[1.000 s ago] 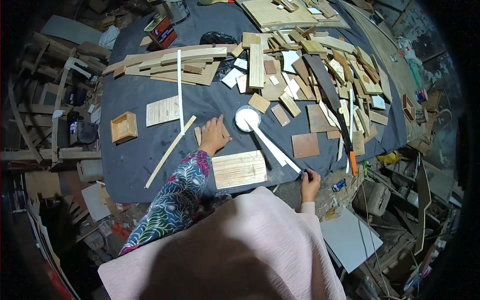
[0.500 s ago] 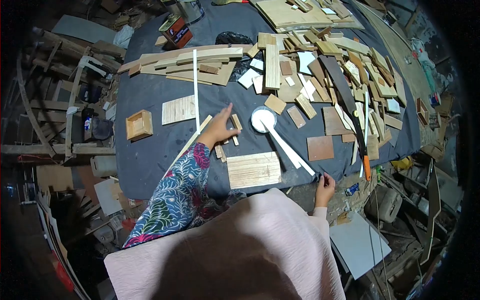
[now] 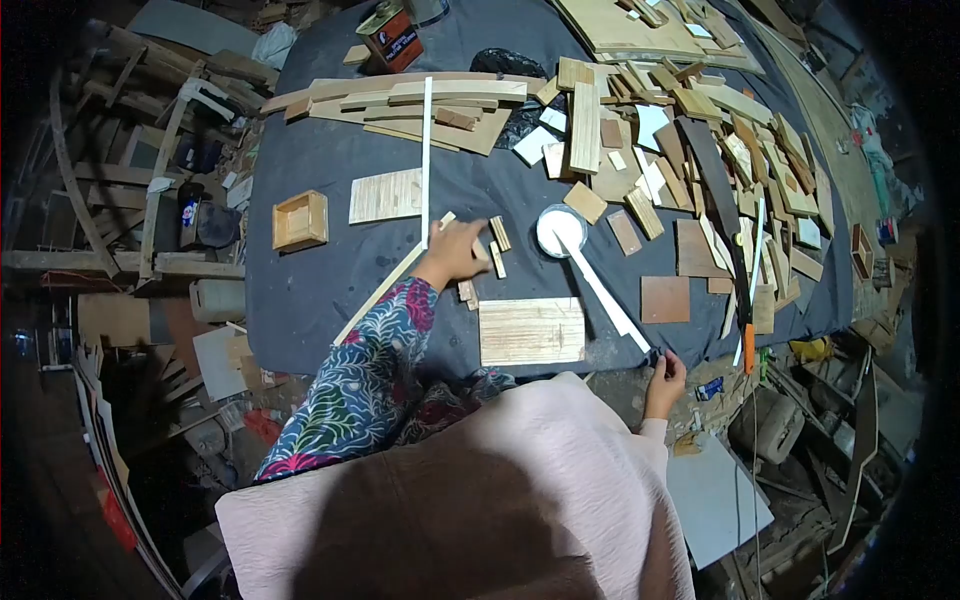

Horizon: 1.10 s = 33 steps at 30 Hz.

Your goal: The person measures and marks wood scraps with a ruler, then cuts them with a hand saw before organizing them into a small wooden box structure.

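My left hand (image 3: 456, 251), slightly blurred, hovers low over the dark cloth with thumb and fingers apart. Its fingertips are right beside two short wooden strips (image 3: 500, 234). Below the palm lie more small wood pieces (image 3: 467, 293), and a long thin strip (image 3: 393, 281) runs under the wrist. My right hand (image 3: 665, 385) is at the table's front edge, fingers curled together by the cloth; what they pinch is hidden. Just left of it ends a white stick (image 3: 607, 305), whose other end rests in a tub of white paste (image 3: 560, 232). A striped wooden board (image 3: 532, 332) lies between my hands.
A small wooden box (image 3: 300, 222) and another striped board (image 3: 386, 195) lie at left. Long slats (image 3: 440, 92) and a red-black can (image 3: 391, 40) are farther back. Wood offcuts (image 3: 690, 150) pile up at right, with an orange-handled saw (image 3: 748, 345).
My left hand has drawn its spread fingers in slightly near the small strips. My right hand stays at the table edge. The whole view has shifted a little.
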Each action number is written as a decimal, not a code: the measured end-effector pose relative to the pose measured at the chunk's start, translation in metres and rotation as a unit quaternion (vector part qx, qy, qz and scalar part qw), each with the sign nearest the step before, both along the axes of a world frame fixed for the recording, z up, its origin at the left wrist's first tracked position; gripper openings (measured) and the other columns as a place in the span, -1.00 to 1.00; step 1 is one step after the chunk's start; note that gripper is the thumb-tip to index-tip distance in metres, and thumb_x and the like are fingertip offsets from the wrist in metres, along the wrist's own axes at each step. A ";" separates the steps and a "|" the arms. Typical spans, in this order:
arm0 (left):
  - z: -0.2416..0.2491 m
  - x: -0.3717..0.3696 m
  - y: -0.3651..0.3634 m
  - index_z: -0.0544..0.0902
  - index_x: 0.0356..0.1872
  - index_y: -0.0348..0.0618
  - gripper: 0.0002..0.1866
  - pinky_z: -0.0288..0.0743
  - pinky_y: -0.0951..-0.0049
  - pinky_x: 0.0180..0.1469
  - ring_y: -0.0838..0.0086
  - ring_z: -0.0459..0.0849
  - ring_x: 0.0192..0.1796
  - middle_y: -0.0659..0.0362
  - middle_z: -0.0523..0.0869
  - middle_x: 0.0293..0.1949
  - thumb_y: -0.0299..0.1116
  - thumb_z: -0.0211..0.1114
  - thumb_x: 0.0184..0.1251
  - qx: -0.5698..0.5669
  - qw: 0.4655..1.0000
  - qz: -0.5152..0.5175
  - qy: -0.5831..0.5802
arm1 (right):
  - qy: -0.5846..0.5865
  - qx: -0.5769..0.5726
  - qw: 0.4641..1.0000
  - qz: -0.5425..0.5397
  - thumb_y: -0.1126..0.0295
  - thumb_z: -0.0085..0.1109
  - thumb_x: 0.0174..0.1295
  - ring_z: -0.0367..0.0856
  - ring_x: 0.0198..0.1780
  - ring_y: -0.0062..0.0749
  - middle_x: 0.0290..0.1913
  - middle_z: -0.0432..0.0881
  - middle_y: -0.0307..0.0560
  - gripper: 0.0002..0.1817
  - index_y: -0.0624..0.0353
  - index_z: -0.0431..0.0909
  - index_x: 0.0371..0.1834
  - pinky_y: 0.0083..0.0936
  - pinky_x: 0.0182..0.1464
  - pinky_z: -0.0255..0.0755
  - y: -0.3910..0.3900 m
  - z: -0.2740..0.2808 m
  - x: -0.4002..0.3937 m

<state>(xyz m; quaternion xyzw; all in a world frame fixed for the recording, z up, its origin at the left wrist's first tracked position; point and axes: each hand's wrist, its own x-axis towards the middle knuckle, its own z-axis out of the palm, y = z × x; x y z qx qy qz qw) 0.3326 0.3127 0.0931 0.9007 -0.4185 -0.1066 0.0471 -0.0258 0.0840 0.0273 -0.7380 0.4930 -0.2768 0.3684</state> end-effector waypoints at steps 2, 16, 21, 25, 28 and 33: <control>0.012 0.008 0.001 0.34 0.01 -0.16 -0.27 0.30 0.21 -0.08 0.11 0.50 -0.12 -0.03 0.56 -0.20 0.01 0.31 -0.25 -0.075 0.995 0.067 0.011 | -0.015 -0.001 1.000 0.010 0.48 0.06 0.05 0.47 -0.40 -0.42 -0.33 0.46 -0.08 -0.84 0.26 0.50 -0.28 -0.58 -0.35 0.35 0.000 -0.001 -0.003; -0.042 -0.016 0.057 0.28 -0.06 -0.28 -0.43 0.43 0.46 -0.46 0.40 0.53 -0.49 0.06 0.52 -0.46 -0.38 0.25 -0.20 -0.252 0.842 0.371 0.300 | 0.005 0.025 1.000 -0.003 0.47 0.05 0.07 0.50 -0.32 -0.48 -0.34 0.54 -0.10 -0.82 0.29 0.49 -0.26 -0.62 -0.23 0.35 0.015 0.005 -0.001; -0.049 -0.012 0.064 0.29 -0.05 -0.36 -0.43 0.42 0.45 -0.47 0.39 0.55 -0.45 0.03 0.53 -0.44 -0.35 0.23 -0.16 -0.253 0.788 0.405 0.388 | -0.010 0.021 1.000 -0.003 0.49 0.04 0.06 0.48 -0.35 -0.46 -0.34 0.52 -0.09 -0.83 0.29 0.49 -0.28 -0.60 -0.27 0.35 0.015 -0.005 -0.001; -0.041 -0.027 0.041 0.39 -0.15 -0.34 -0.50 0.40 0.37 -0.17 0.15 0.56 -0.23 -0.09 0.56 -0.31 -0.29 0.25 -0.19 -0.172 0.863 0.383 0.280 | -0.031 0.030 0.999 -0.001 0.50 0.04 0.05 0.48 -0.37 -0.41 -0.33 0.50 -0.06 -0.84 0.31 0.49 -0.30 -0.57 -0.29 0.36 0.018 -0.008 0.001; -0.038 -0.035 0.030 0.43 -0.22 -0.32 -0.51 0.39 0.29 -0.14 0.04 0.52 -0.16 -0.14 0.56 -0.28 -0.28 0.29 -0.25 -0.131 0.911 0.354 0.164 | -0.023 0.008 1.000 0.010 0.51 0.04 0.05 0.49 -0.37 -0.40 -0.35 0.50 -0.06 -0.85 0.32 0.49 -0.31 -0.57 -0.29 0.37 0.020 -0.008 0.002; -0.056 -0.020 0.047 0.48 -0.27 -0.34 -0.56 0.41 0.31 -0.17 0.11 0.56 -0.20 -0.10 0.58 -0.29 -0.30 0.29 -0.26 -0.135 0.898 0.367 0.200 | -0.033 0.003 0.999 0.012 0.52 0.03 0.05 0.49 -0.39 -0.39 -0.37 0.49 -0.05 -0.87 0.32 0.49 -0.33 -0.56 -0.32 0.37 0.026 -0.003 -0.001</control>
